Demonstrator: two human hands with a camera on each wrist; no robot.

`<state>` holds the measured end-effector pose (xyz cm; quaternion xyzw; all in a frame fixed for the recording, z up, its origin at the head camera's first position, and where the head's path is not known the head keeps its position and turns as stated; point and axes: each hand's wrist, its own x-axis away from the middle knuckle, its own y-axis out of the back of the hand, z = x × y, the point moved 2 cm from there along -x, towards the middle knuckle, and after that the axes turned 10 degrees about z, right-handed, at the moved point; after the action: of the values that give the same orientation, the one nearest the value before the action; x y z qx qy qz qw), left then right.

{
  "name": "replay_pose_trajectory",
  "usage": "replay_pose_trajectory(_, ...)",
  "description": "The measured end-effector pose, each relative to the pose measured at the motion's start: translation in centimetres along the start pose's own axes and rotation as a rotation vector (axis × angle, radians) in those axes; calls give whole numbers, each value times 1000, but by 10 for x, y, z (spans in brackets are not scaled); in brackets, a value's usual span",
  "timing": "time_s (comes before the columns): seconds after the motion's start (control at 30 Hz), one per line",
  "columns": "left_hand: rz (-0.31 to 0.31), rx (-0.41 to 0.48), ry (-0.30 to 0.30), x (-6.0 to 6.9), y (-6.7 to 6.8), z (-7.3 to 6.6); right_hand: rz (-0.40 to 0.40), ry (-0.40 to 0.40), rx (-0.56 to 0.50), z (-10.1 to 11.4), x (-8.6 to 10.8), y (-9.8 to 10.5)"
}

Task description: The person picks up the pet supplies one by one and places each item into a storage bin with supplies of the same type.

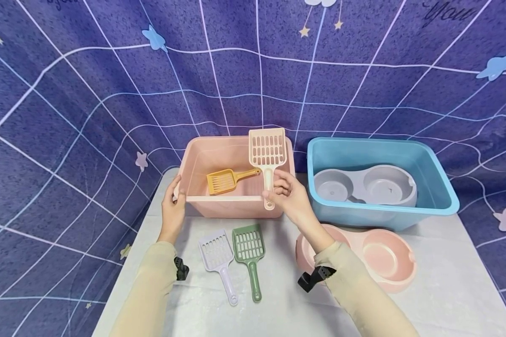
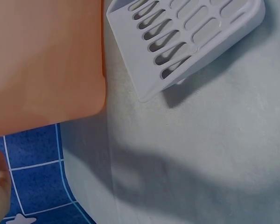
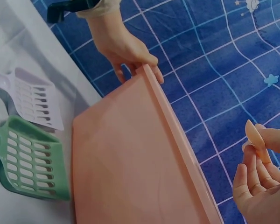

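Two hands of mine reach forward over the table (image 1: 278, 318), both in pale sleeves with a black device at each wrist. My right hand (image 1: 290, 194) pinches the cream scoop (image 1: 268, 167) by its handle, thumb across the front near the lower end, fingers bent in from the right. That forearm slants inward from my right, passing above the pink bowl (image 1: 383, 257) and covering part of it. I hold the scoop blade up, handle down, above the right part of the pink box (image 1: 232, 209); its handle end overlaps the near rim in the head view, and I cannot tell whether the two touch.

My left hand (image 1: 174, 203) grips the box at its near left corner, the forearm running nearly straight ahead. From the right wrist I see those fingers bent over the rim at the corner; the left wrist view catches only a bit of the hand at its edge.

Inside the box lies the yellow scoop (image 1: 235, 177), blade to the left, handle toward the right. Between my forearms, on the table in front of the box, lie the lilac scoop (image 1: 222, 267) and, just to its right, the green scoop (image 1: 251, 260), their handles toward me. The blue box (image 1: 362, 213) stands right of the pink one, with the grey bowl (image 1: 360, 179) inside it.
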<state>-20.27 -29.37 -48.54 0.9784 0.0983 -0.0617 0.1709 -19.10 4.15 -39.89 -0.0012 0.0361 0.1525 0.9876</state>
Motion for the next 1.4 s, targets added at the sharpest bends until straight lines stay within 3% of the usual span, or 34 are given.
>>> replay_pose_trajectory(0.1,7,6,2,2,0,-6,-3,-2,-17,0,-2,0)
replay_pose_trajectory(0.3,27,7,5,12,-1,-36,-15,-11,-18,-2,-7,2)
replay_pose_trajectory(0.4,27,-9,9,13,-1,-41,-22,-12,-15,-2,-10,3)
replay_pose_trajectory(0.5,22,2,5,12,-1,-38,-26,-5,-8,-2,-13,4)
replay_pose_trajectory(0.77,-6,2,13,1,-1,-1,-37,4,41,-4,-20,9)
replay_pose_trajectory(1.23,-2,12,11,1,-1,1,-82,-24,0,-14,-29,13)
replay_pose_trajectory(1.4,7,29,14,3,0,-8,-85,-39,17,-16,-30,15)
